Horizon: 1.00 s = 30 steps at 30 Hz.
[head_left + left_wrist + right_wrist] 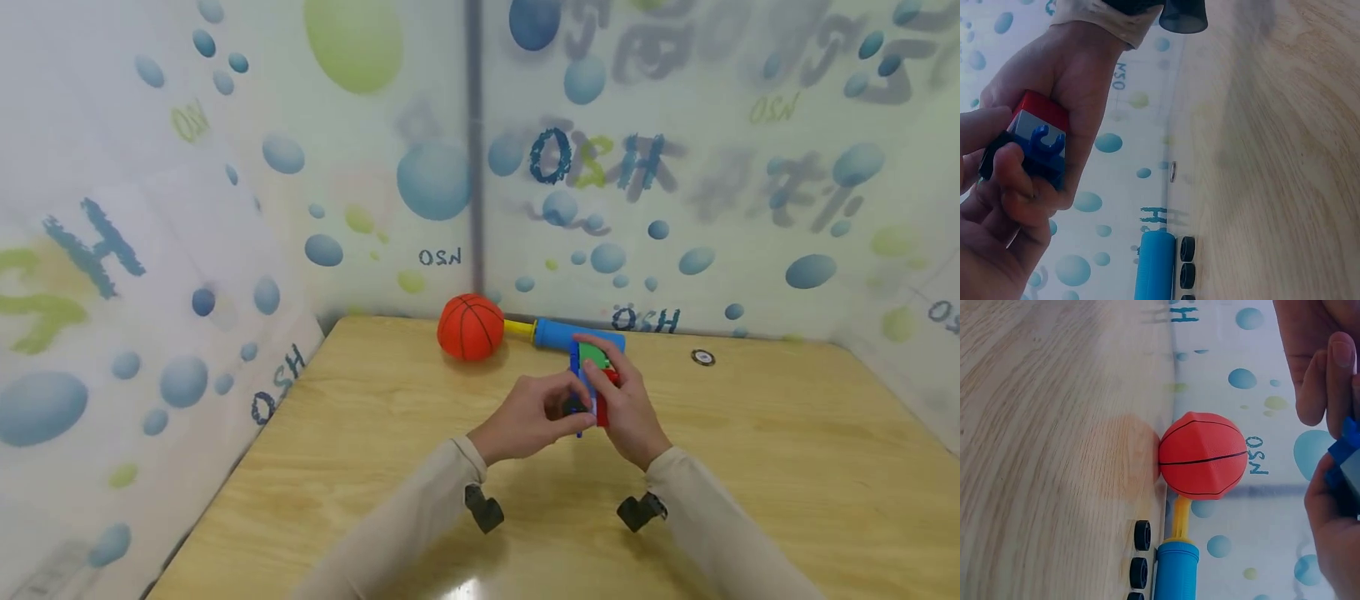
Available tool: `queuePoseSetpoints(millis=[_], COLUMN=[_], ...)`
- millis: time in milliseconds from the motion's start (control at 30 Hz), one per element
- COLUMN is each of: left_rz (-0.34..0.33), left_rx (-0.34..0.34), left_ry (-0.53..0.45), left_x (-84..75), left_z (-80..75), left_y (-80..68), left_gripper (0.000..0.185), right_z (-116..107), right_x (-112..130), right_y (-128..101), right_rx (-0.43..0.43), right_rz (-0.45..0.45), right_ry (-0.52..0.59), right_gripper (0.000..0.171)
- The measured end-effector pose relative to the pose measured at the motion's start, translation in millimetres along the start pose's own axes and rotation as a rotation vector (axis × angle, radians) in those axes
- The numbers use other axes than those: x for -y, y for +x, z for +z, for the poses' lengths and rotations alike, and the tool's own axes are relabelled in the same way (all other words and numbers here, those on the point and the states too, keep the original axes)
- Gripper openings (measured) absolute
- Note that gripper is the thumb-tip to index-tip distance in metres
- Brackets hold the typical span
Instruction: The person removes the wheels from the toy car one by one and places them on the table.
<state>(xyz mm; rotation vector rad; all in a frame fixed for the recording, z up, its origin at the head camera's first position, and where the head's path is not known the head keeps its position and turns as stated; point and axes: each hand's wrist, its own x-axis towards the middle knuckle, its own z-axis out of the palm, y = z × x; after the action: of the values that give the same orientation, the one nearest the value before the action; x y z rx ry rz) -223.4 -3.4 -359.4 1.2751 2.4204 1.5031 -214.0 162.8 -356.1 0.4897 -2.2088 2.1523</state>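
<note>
Both hands hold a small toy built of blocks [594, 377], with blue, green, red and grey parts, a little above the wooden table [360, 433]. My right hand [628, 406] wraps round its right side, the red block [1040, 110] against the palm. My left hand [531, 414] pinches a small black piece [992, 161] at the toy's lower left, next to the blue clip part [1046, 149]. In the right wrist view only a blue and grey corner of the toy [1347, 455] shows between the fingers.
An orange toy basketball [470, 327] lies at the table's back edge, joined to a yellow and blue pump [564, 334]. Small black wheels [1141, 553] lie beside the pump. A small round ring [702, 357] sits at the back right. Bubble-patterned walls enclose the table.
</note>
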Motion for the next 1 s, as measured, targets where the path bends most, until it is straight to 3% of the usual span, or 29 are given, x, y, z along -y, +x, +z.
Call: queuePoseSetpoints(millis=[333,600,700,833,933,1000], left_rz=[0.029,-0.002,-0.03,-0.062,-0.057,-0.029], left_rx=[-0.027,-0.05,-0.085,-0.137,-0.167,-0.197], left_ry=[0.065,0.048,0.02,-0.033,-0.099,-0.075], left_x=[-7.7,-13.0,-11.0,-4.5,2.2,6.4], left_z=[-1.1,0.6,1.9,6.2,12.2,13.4], left_y=[3.6,0.6,-1.2,-2.6,-1.7,-4.6], left_gripper=[0.011,0.011,0.012,0.012,0.012,0.01], right_z=[-3,-2,2,3,3,6], right_x=[6,5,4,1,-3,-9], right_y=[4,3,3,5,6,8], right_rx=[0.036,0.086,0.061,0.016,-0.021,-0.045], right_rz=[-0.021,-0.038,-0.035,-0.04,-0.07,-0.103], right_ry=[0.124,0.16,0.126,-0.004,-0.1,-0.185], right_gripper=[0.046,0.045,0.044,0.043,0.042,0.041])
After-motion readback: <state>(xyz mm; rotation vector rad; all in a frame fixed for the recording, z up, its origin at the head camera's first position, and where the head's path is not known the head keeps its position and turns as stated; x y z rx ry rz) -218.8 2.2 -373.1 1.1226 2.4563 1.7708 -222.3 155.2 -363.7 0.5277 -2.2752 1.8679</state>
